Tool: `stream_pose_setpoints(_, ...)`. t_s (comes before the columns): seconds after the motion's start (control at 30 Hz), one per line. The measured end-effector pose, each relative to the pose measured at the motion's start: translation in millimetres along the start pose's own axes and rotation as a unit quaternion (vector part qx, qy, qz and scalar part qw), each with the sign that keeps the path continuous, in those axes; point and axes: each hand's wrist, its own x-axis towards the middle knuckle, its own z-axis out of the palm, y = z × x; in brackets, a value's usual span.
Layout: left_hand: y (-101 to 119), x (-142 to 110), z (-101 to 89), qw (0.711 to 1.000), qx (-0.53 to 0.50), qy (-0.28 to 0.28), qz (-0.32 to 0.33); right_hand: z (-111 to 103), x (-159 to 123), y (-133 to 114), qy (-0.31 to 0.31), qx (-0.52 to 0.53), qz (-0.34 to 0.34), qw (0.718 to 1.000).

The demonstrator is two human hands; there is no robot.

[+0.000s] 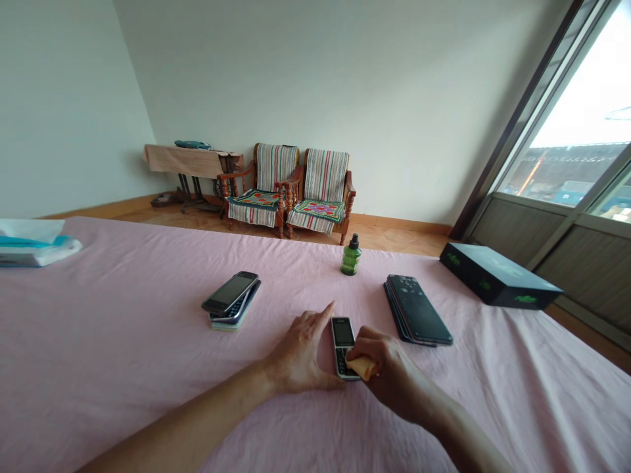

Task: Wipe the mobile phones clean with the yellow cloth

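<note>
A small bar-shaped keypad phone (344,332) lies face up on the pink cloth between my hands. My left hand (303,351) is spread along its left side. Its thumb reaches the phone's bottom edge and its index finger points past the upper left corner, apparently without gripping. Pinched in my right hand (387,368) is a folded yellow cloth (362,366), pressed onto the keypad and hiding some of the keys. The phone's screen is dark.
Stacked phones (231,293) lie to the left, and larger smartphones (417,309) are piled to the right. A green spray bottle (351,256) stands beyond my hands. A black box (497,276) sits far right, a tissue pack (39,246) far left. Two chairs (320,174) stand behind.
</note>
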Motion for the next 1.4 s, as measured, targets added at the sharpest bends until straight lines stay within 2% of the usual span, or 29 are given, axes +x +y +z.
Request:
stream_pose_setpoints(0.1,-1,0,-0.8,1.0,0.005,0.004,-0.005,-11,-4,2,-0.026,-0.003,0.005,1.0)
stream_pose_setpoints(0.2,-1,0,-2.8,1.0,0.018,0.016,-0.016,-19,-4,9,0.031,-0.027,0.02,0.999)
stream_pose_setpoints(0.3,-1,1,-5.2,0.999,0.031,0.016,-0.024,-17,-2,13,0.074,-0.035,0.035,0.996)
stream_pose_setpoints(0.5,1,1,-6.7,0.999,0.033,0.007,-0.022,-3,-1,15,0.03,0.008,0.02,0.999)
stream_pose_setpoints(0.63,0,1,-5.6,0.999,0.037,0.009,-0.017,4,3,18,0.047,0.02,0.024,0.998)
stream_pose_setpoints(0.9,-2,1,-4.3,0.999,0.035,0.015,-0.008,2,1,16,0.028,-0.001,0.016,0.999)
stream_pose_setpoints(1.1,-3,2,-2.9,0.999,0.039,0.017,-0.011,6,7,2,0.025,-0.016,0.011,0.999)
stream_pose_setpoints(1.27,-9,3,2.0,0.998,0.052,0.031,-0.002,14,13,-8,0.032,0.011,-0.016,0.999)
stream_pose_setpoints(1.4,-10,3,2.3,0.998,0.055,0.029,-0.007,12,12,-5,0.026,0.014,-0.013,0.999)
